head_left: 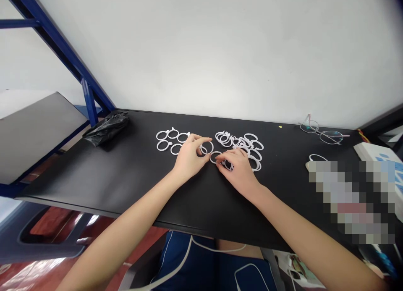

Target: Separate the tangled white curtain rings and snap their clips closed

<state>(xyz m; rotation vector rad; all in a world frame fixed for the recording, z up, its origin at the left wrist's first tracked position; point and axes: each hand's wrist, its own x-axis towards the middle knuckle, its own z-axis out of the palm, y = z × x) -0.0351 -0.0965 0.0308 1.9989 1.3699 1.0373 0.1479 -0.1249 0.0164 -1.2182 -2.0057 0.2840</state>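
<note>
Several white plastic rings lie on a black table [126,173]. A neat group of rings [171,140] sits to the left, and a heaped pile of rings [248,145] to the right. My left hand [189,156] rests by the left group, its fingers curled onto a ring [206,148]. Close beside it, my right hand [237,167] pinches another white ring [216,157] at the near edge of the heap. The two hands almost touch at their fingertips.
A crumpled black plastic bag [107,128] lies at the table's back left. A pair of glasses [324,133] sits at the back right near the wall. A white box [374,154] and a blurred patch lie at the right. A blue metal frame [90,102] stands left.
</note>
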